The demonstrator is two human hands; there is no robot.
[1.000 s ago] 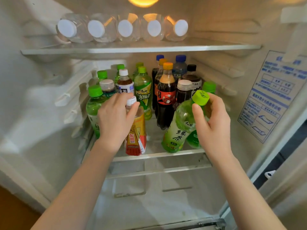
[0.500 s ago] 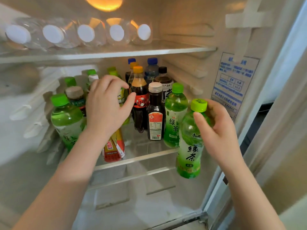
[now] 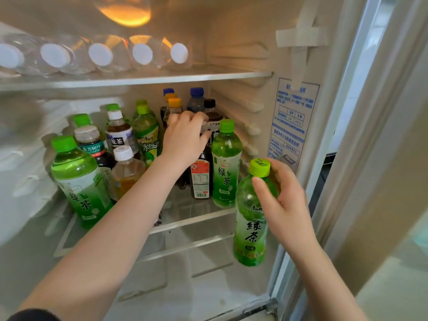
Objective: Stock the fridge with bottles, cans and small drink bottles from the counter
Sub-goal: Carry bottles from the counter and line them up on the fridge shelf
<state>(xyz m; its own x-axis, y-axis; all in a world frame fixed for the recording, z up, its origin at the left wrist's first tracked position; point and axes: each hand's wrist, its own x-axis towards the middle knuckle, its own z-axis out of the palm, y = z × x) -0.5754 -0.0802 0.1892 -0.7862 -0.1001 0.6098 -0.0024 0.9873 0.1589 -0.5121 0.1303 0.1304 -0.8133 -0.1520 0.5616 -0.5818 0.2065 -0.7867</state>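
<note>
My right hand (image 3: 286, 200) grips a green tea bottle (image 3: 250, 228) by its neck, just under the lime cap. It hangs upright in front of the middle shelf's (image 3: 196, 220) right end, below shelf level. My left hand (image 3: 185, 135) reaches into that shelf with its fingers curled over the top of a dark bottle with a red label (image 3: 201, 179), hiding its cap. Another green tea bottle (image 3: 225, 165) stands right beside the dark one. An amber bottle with a white cap (image 3: 126, 170) stands free to the left of my forearm.
Several upright bottles crowd the middle shelf, with a big green tea bottle (image 3: 78, 181) at front left. Water bottles (image 3: 142, 54) lie on the top shelf (image 3: 162, 77). A sticker (image 3: 291, 126) is on the right wall. The compartment below holds no bottles.
My left hand let go of the amber white-capped bottle and moved right onto the dark bottle's top. My right hand drew its green tea bottle right and down, off the shelf.
</note>
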